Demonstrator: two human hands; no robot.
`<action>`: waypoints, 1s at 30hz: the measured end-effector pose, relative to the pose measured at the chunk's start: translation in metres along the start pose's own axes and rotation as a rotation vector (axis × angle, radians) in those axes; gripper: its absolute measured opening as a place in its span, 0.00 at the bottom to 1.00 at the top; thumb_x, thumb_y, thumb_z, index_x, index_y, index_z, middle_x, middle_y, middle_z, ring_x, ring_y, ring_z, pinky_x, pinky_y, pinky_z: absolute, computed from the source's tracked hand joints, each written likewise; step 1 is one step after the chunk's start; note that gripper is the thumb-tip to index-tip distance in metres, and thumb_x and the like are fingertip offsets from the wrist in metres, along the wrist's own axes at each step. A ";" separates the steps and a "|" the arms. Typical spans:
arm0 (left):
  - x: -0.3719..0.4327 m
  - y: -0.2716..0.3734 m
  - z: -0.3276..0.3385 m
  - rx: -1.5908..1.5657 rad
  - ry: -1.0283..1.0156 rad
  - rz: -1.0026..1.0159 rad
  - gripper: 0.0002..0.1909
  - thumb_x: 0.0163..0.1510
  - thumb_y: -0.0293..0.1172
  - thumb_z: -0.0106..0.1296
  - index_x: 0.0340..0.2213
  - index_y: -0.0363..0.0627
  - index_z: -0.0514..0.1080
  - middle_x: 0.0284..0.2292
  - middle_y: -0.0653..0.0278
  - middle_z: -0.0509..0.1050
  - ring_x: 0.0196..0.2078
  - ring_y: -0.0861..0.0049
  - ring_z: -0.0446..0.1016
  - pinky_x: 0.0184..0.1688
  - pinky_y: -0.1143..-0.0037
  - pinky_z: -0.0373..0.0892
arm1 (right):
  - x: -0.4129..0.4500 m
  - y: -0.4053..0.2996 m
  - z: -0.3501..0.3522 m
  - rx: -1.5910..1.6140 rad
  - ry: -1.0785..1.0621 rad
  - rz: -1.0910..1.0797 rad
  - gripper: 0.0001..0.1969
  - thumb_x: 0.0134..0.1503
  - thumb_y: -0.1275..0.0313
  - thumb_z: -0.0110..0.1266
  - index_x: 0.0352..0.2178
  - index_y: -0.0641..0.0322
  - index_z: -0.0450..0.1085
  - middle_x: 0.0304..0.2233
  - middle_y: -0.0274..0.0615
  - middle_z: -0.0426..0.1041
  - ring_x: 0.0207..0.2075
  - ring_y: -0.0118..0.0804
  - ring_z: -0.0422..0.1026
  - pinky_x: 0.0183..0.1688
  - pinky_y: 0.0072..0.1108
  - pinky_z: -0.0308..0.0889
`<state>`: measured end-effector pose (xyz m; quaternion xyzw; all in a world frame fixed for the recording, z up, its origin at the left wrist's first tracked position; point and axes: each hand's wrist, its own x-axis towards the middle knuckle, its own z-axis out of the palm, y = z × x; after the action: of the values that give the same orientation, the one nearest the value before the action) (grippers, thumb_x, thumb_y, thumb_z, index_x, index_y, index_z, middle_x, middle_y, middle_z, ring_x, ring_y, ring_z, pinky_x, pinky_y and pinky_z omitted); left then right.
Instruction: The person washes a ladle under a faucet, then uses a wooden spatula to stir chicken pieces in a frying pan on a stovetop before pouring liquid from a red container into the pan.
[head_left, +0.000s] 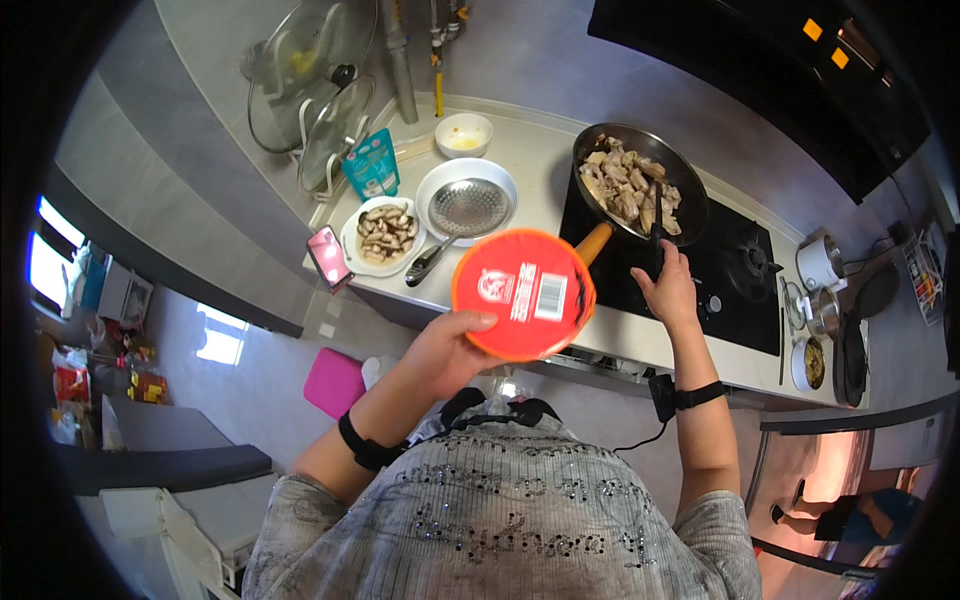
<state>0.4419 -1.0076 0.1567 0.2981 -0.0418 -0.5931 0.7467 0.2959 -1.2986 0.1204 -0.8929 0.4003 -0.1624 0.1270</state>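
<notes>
My left hand (450, 352) holds a round tub with a red printed lid and orange rim (517, 292), in front of the counter edge. My right hand (666, 289) grips the black handle of a spatula (658, 225), whose head rests among pieces of meat (626, 187) in a dark frying pan (694, 210). The pan sits on the black gas hob, its wooden handle (594, 244) pointing towards me, partly behind the tub. Left of the tub, a metal skimmer (469, 206) lies across a white bowl (510, 184). Beside it is a white plate (349, 251) of sliced mushrooms (386, 231).
A small white bowl (463, 136), a teal pouch (373, 165) and a phone (328, 259) are on the counter's left. Glass lids (300, 75) hang on the wall. Small pots (823, 311) and a food bowl (810, 364) stand right of the hob (742, 322). Another person (862, 517) is at lower right.
</notes>
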 end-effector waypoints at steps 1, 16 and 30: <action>-0.004 -0.003 -0.011 -0.006 0.007 -0.003 0.25 0.48 0.26 0.44 0.48 0.32 0.55 0.45 0.52 0.65 0.49 0.62 0.65 0.52 0.60 0.60 | 0.002 0.002 0.001 -0.001 -0.010 0.001 0.34 0.43 0.64 0.59 0.49 0.61 0.53 0.42 0.56 0.62 0.40 0.55 0.67 0.40 0.34 0.66; 0.095 -0.046 -0.146 -0.136 0.313 -0.002 0.23 0.47 0.24 0.50 0.45 0.40 0.58 0.43 0.56 0.66 0.47 0.63 0.66 0.49 0.61 0.64 | 0.045 0.034 -0.034 -0.552 -0.010 0.069 0.25 0.51 0.76 0.38 0.52 0.53 0.52 0.34 0.56 0.66 0.30 0.53 0.71 0.32 0.34 0.68; 0.127 -0.058 -0.037 -0.014 0.069 -0.538 0.34 0.52 0.60 0.36 0.46 0.40 0.57 0.44 0.40 0.64 0.43 0.57 0.68 0.43 0.63 0.66 | 0.131 0.098 -0.150 0.120 -0.485 0.613 0.17 0.53 0.74 0.40 0.46 0.52 0.63 0.14 0.36 0.61 0.10 0.27 0.56 0.10 0.20 0.48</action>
<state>0.4450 -1.1157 0.0607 0.3131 0.0685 -0.7601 0.5653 0.2536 -1.4756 0.2470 -0.7355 0.5965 0.0755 0.3122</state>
